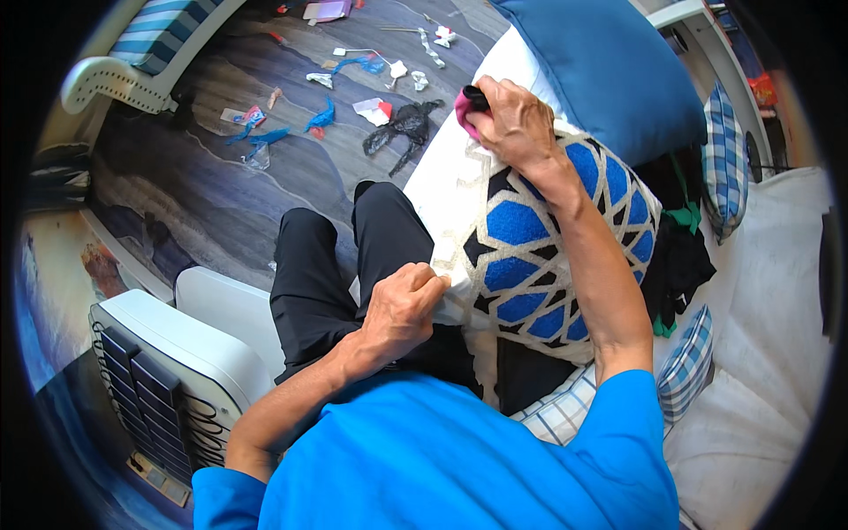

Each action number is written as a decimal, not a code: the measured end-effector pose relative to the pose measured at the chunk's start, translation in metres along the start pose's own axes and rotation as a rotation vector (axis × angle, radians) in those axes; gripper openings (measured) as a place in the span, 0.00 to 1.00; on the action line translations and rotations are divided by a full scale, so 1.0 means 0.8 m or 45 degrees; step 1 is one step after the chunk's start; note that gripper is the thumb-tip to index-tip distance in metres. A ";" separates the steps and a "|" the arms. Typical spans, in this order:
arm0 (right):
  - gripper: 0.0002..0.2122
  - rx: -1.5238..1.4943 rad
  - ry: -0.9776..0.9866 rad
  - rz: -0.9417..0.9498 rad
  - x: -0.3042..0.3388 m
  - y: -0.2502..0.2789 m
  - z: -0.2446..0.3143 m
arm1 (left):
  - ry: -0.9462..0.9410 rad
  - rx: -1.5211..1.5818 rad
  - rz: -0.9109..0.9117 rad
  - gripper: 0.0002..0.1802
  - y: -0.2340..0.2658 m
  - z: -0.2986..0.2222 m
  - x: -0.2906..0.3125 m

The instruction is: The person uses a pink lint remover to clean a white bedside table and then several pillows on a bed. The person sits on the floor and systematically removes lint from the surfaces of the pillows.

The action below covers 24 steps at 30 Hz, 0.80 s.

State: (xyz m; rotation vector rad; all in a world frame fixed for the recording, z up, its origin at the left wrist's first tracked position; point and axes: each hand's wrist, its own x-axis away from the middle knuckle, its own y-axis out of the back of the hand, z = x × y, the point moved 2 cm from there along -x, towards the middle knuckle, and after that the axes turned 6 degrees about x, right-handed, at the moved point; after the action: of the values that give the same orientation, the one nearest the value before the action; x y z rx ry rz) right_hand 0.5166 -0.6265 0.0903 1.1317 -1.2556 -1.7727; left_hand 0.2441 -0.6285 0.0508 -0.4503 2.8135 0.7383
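A cushion with a blue, black and beige star pattern (523,221) lies beside my right thigh, its pale border toward my legs. My left hand (402,305) is closed, fingers pinching the white edge of this cushion near my knee. Over the cushion's far part, my right hand (523,124) is wrapped around a pink-and-black object (465,113); its exact kind is partly hidden by the fingers. White fabric (450,181) spreads under the right hand. Behind it rests a large plain dark-blue cushion (609,79).
Scraps of plastic and paper, including a black plastic bag (404,131) and blue pieces (322,115), litter the grey wood-look floor (212,177). A white appliance (185,344) stands at left. Checked cushions (726,163) and black clothing (680,269) are at right.
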 end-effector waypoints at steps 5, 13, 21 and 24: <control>0.09 -0.109 0.092 0.390 0.059 -0.014 0.041 | 0.123 0.064 -0.094 0.19 -0.003 0.006 -0.002; 0.10 -0.115 0.000 0.240 0.026 -0.018 0.010 | -0.029 -0.126 -0.122 0.38 -0.033 -0.004 -0.087; 0.14 -0.076 -0.380 0.098 -0.017 -0.019 -0.099 | -0.126 -0.418 0.000 0.36 -0.066 0.003 -0.070; 0.14 -0.066 -0.338 0.065 0.007 -0.005 -0.070 | -0.112 -0.397 0.006 0.35 -0.063 0.001 -0.070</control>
State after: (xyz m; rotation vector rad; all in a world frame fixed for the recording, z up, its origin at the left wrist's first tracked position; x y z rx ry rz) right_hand 0.5659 -0.6508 0.0758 0.8473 -1.3690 -1.9522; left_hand 0.3134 -0.6565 0.0422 -0.4465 2.6253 1.1749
